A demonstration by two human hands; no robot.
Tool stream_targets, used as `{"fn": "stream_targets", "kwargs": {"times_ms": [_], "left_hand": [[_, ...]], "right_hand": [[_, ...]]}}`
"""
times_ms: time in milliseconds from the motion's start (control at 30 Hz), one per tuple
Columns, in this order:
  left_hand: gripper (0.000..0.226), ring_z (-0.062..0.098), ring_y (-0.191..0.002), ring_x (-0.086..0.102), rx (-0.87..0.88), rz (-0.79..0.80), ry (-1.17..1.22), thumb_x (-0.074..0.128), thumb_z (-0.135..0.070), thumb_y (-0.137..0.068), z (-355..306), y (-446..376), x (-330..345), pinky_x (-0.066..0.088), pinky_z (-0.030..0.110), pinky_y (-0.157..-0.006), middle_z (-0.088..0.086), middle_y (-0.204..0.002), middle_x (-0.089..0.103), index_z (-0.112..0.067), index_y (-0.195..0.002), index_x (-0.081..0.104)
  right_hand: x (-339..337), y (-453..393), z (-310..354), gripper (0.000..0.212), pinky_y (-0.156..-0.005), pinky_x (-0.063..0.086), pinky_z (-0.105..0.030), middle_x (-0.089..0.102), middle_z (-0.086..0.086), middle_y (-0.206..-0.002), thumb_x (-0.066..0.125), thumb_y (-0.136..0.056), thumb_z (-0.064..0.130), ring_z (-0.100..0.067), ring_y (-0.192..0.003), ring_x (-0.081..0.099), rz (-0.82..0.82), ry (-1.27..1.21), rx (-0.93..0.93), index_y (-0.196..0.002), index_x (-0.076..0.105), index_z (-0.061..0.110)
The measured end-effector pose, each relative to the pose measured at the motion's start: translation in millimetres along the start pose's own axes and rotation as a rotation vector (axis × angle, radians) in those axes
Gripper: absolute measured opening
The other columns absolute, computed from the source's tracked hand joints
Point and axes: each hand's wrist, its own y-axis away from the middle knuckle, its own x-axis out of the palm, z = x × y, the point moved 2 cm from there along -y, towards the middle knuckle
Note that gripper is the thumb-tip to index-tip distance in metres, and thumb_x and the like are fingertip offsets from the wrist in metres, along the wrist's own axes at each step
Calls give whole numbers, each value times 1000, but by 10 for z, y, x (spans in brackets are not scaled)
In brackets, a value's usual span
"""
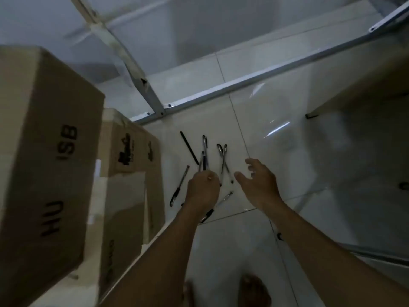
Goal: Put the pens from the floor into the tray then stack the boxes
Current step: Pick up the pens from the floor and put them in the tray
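My left hand [202,187] pinched gathered pens [204,161]; my right hand [259,182] hung spread, likely reaching next for the crossed pens [223,158] on the floor [254,251].

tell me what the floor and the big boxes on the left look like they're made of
Floor: looks like glazed ceramic tile; pale, glossy, with grout lines and reflected light streaks.
Boxes: looks like brown corrugated cardboard; matte, folded edges, black printed lettering.

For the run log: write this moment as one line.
phase: gathering pens | left hand: closed on several pens | right hand: open, empty, above the floor | loose pens: some on floor | boxes: unstacked | tray: not in view
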Motion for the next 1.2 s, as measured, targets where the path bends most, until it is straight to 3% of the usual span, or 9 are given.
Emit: {"fn": "stream_targets", "kwargs": {"times_ms": [167, 233, 300, 367, 633, 800, 933, 1033, 1200], "left_hand": [[41, 22, -84, 55, -111, 24, 208, 38, -41, -99, 238, -455, 326, 42, 31, -75, 9, -88, 60, -17, -69, 53], [55, 26, -87, 60, -146, 0, 253, 33, -56, -95, 324, -619, 414, 46, 33, -78, 14, -98, 64, -11, -89, 64], [76, 32, -111, 59, -192, -32, 277, 28, -66, -90, 387, -778, 446, 46, 40, -98, 18, -124, 61, -4, -122, 58], [82, 34, -119, 55, -217, -60, 319, 26, -69, -88, 481, -971, 474, 43, 44, -104, 20, -132, 57, -4, -131, 53], [61, 23, -98, 61, -177, -94, 415, 30, -62, -93, 763, -1251, 498, 50, 41, -92, 8, -111, 67, -15, -108, 66], [36, 14, -61, 52, -184, -66, 507, 45, -42, -96, 730, -1401, 484, 39, 25, -56, 2, -72, 60, -16, -76, 61], [29, 14, -56, 46, -137, -21, 430, 52, -22, -94, 752, -1456, 524, 37, 25, -54, 3, -65, 54, -16, -65, 56], [30, 16, -62, 51, -132, -14, 369, 50, -18, -94, 725, -1430, 575, 46, 30, -70, 3, -68, 56, -17, -65, 58], [45, 12, -52, 40, -16, -94, 196, 39, -22, -99, 578, -1307, 574, 29, 22, -47, 0, -68, 45, -16, -55, 41]], "right_hand": [[352, -401, -350, 48, -89, 46, -27, 59, -9, -127, 67, -85, 30, -21, -111, 57, -20, -43, 48, -129, 55, 14], [498, -531, -463, 48, -87, 47, -27, 60, -8, -127, 67, -85, 32, -21, -109, 57, -22, -23, 40, -128, 56, 15], [644, -653, -541, 52, -91, 49, -32, 57, -8, -130, 67, -84, 36, -22, -112, 57, -15, -12, 44, -130, 54, 15], [779, -798, -608, 59, -96, 48, -37, 54, -10, -134, 64, -85, 42, -25, -118, 54, -15, 56, 40, -134, 50, 14], [1022, -1088, -681, 48, -71, 45, -36, 53, -12, -111, 54, -86, 48, -30, -102, 52, -193, 492, -86, -114, 51, 10], [1021, -1154, -727, 19, -62, 43, -34, 58, -14, -101, 56, -87, 22, -30, -89, 57, -202, 545, -129, -98, 53, 7], [1006, -1179, -789, 10, -57, 41, -31, 62, -12, -89, 56, -87, 15, -28, -76, 59, -197, 530, -131, -85, 55, 6], [988, -1182, -840, 13, -55, 39, -26, 58, -6, -79, 60, -84, 20, -21, -67, 53, -162, 407, -65, -83, 58, 7], [1005, -980, -804, 18, -56, 53, -28, 61, -2, -66, 68, -83, 14, -17, -57, 57, 61, -229, 161, -66, 61, 14]]}}
